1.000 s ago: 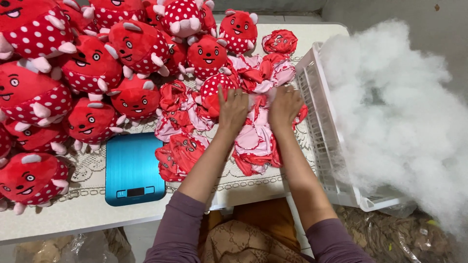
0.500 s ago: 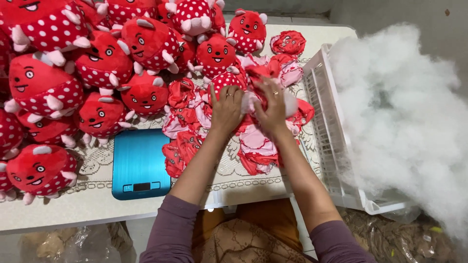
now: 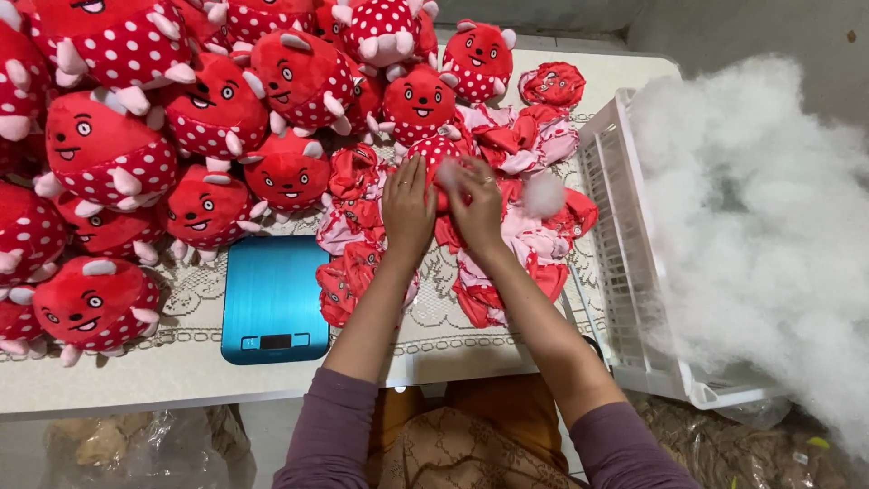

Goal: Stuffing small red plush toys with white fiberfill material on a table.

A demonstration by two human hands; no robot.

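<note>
A great drift of white fibre stuffing (image 3: 760,235) spills from a white slatted crate (image 3: 625,272) at the right edge of the desk (image 3: 109,385), heaped high so it lies within easy arm's reach. Finished red spotted plush toys (image 3: 217,109) crowd the desk's left and far side, stacked clear of the working space. A blue digital kitchen scale (image 3: 272,294) sits near the front edge, just beside the left forearm. Flat, unstuffed red-and-pink toy skins (image 3: 516,244) lie piled in the middle. Over them, the left hand (image 3: 407,210) and right hand (image 3: 475,206) press together, both closed on one spotted toy skin (image 3: 436,154), apparently steadying it; a loose tuft of stuffing (image 3: 543,194) rests just beside.
</note>
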